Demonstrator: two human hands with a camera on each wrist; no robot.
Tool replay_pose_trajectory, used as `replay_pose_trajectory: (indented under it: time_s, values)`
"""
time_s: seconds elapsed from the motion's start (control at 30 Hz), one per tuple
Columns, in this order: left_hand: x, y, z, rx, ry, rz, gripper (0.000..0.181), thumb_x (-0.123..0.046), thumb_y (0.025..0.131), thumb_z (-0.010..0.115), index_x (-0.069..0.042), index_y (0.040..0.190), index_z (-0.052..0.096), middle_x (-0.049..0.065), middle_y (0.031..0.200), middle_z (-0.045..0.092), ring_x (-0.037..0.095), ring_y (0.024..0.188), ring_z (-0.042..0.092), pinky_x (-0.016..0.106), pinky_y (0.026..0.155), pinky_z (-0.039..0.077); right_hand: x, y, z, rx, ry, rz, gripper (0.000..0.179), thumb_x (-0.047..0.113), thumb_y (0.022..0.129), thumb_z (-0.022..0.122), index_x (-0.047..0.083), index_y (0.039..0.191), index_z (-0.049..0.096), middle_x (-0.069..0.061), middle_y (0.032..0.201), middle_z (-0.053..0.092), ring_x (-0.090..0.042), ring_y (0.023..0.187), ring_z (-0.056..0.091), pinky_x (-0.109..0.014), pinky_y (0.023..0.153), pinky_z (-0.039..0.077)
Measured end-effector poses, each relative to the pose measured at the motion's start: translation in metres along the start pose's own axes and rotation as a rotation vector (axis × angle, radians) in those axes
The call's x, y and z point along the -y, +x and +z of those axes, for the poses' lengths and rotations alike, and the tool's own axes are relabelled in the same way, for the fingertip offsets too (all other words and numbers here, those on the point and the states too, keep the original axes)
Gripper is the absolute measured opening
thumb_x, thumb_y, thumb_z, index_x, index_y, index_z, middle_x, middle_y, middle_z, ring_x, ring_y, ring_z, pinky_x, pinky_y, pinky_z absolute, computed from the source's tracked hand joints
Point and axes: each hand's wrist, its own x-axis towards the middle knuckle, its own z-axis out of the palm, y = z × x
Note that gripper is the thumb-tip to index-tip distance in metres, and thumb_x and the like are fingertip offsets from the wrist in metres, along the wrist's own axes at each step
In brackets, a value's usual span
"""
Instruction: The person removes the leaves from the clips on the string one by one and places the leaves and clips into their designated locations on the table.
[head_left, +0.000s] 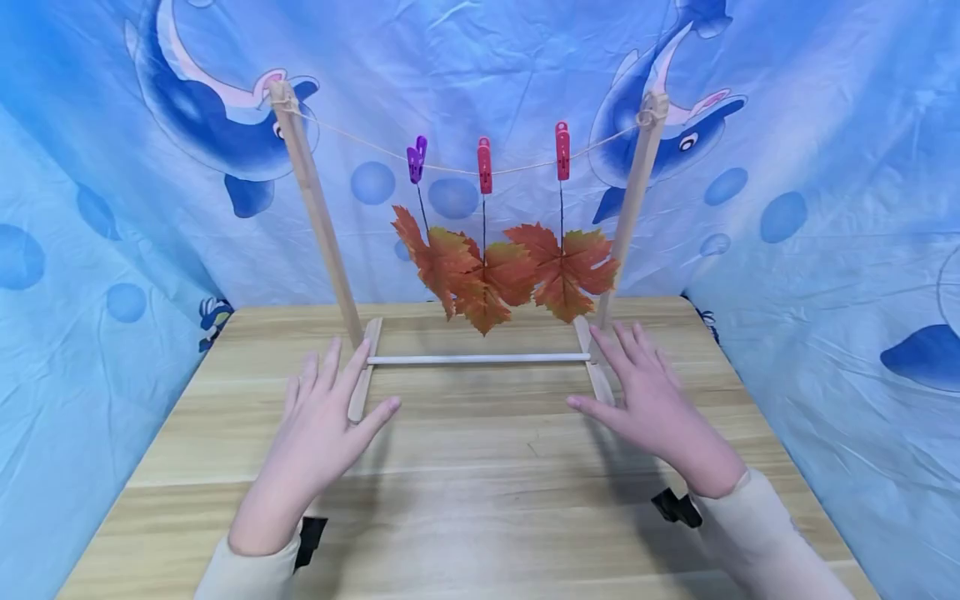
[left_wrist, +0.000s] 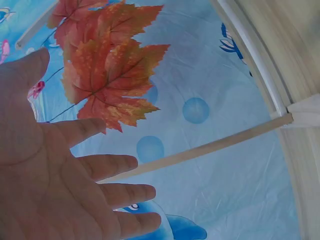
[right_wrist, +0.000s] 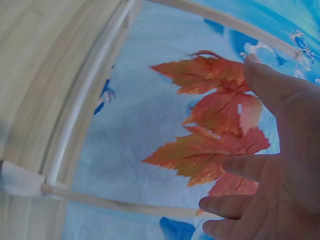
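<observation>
Three orange-red maple-like leaves [head_left: 486, 287] hang by dark stems from a string [head_left: 517, 170] strung between two wooden posts. A purple clothespin [head_left: 416, 160] and two red clothespins [head_left: 484, 165] pinch the stems to the string. My left hand [head_left: 318, 425], fingers spread and straight, is by the foot of the left post [head_left: 318, 212]. On the other side my right hand [head_left: 645, 400] is likewise spread, near the foot of the right post [head_left: 637, 192]. Neither hand holds anything. In the left wrist view the palm [left_wrist: 45, 175] faces the frame.
A white rod [head_left: 480, 359] joins the stand's two flat wooden feet [head_left: 362, 392] low over the wooden table [head_left: 480, 517]. Behind and at both sides hangs a blue cloth [head_left: 480, 75] printed with dolphins and bubbles. Black straps [head_left: 677, 507] sit at the wrists.
</observation>
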Motion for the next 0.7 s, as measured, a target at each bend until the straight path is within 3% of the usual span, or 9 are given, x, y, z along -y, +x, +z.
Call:
replay_pose_trajectory:
  time_s: [0.27, 0.47, 0.7]
  values:
    - [-0.004, 0.01, -0.005, -0.035, -0.15, 0.054, 0.079, -0.053, 0.099, 0.061, -0.036, 0.163, 0.018, 0.02, 0.165, 0.018, 0.047, 0.148, 0.013, 0.07, 0.111, 0.015, 0.018, 0.011, -0.011, -0.021, 0.117, -0.065, 0.097, 0.065, 0.089, 0.068, 0.02, 0.163, 0.025, -0.011, 0.166, 0.022, -0.033, 0.152, 0.009, -0.068, 0.111, 0.022]
    - [-0.007, 0.019, -0.005, -0.088, -0.246, 0.107, 0.074, -0.047, 0.1, 0.063, -0.023, 0.162, 0.03, 0.013, 0.165, 0.023, 0.042, 0.147, 0.023, 0.069, 0.108, 0.025, 0.032, 0.018, -0.017, -0.026, 0.161, -0.06, 0.098, 0.069, 0.088, 0.066, 0.021, 0.163, 0.025, -0.006, 0.166, 0.023, -0.027, 0.151, 0.017, -0.061, 0.113, 0.026]
    - [-0.013, 0.03, -0.006, -0.182, -0.344, 0.154, 0.064, -0.038, 0.101, 0.064, -0.012, 0.156, 0.042, 0.01, 0.158, 0.039, 0.032, 0.144, 0.036, 0.057, 0.112, 0.03, 0.044, 0.028, -0.021, -0.076, 0.192, -0.098, 0.095, 0.067, 0.088, 0.067, 0.021, 0.162, 0.03, -0.007, 0.163, 0.031, -0.029, 0.147, 0.03, -0.058, 0.111, 0.031]
